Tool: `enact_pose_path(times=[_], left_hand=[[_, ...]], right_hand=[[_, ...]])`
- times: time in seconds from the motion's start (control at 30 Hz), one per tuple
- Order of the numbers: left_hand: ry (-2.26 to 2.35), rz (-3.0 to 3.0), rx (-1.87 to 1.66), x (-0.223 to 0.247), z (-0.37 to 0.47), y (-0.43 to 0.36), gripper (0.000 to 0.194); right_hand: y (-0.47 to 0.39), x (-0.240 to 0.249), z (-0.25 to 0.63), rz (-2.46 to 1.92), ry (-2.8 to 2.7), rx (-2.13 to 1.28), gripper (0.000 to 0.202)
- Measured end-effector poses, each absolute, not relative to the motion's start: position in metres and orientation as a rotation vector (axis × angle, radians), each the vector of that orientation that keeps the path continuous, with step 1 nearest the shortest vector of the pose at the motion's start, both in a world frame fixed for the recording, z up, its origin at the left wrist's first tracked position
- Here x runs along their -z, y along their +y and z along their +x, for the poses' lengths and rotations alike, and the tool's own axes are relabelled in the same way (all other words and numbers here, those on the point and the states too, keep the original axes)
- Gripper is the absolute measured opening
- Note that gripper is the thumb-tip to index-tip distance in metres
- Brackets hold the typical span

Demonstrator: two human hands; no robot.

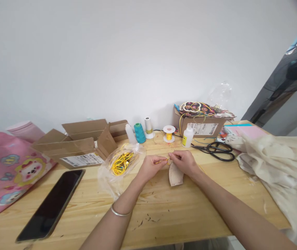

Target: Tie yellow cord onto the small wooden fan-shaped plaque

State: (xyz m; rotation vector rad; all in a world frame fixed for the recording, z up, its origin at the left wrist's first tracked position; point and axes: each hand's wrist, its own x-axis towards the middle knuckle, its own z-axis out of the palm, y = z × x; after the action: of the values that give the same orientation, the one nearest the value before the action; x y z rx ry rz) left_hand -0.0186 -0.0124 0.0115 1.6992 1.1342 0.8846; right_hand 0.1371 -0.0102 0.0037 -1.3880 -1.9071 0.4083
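Observation:
My left hand [150,167] pinches a thin yellow cord [161,161] between thumb and fingers, a little above the table. Close beside it, the fingertips of my right hand [184,161] are closed at the top of a small beige fabric piece [176,175], where the cord meets it. The piece hangs below my right fingers and narrows toward the top. What exactly lies between the fingertips is too small to see. A clear plastic bag [109,178] with coiled yellow cord [121,163] lies left of my left hand.
Behind my hands stand a yellow thread spool [169,134], a white bottle [188,136] and a teal thread cone [139,133]. Black-handled scissors [217,151] lie at right near cream cloth [276,156]. A phone [51,205], a cardboard box [73,147] and a filled box [200,127] are also on the table.

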Motion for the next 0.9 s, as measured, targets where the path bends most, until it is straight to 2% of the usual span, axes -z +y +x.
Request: enact_pose_path(times=[0.2,0.9], left_hand=[[1.144,1.714,-0.87,-0.012,-0.016,-0.011,0.024],[1.134,1.319,-0.91,-0.019,-0.017,-0.012,0.023]], right_hand=[[-0.01,-0.005,0.136,-1.459,-1.863,-0.324,0.038],[-0.019,-0.012,0.13,-1.331,-1.769,-0.5,0.036]])
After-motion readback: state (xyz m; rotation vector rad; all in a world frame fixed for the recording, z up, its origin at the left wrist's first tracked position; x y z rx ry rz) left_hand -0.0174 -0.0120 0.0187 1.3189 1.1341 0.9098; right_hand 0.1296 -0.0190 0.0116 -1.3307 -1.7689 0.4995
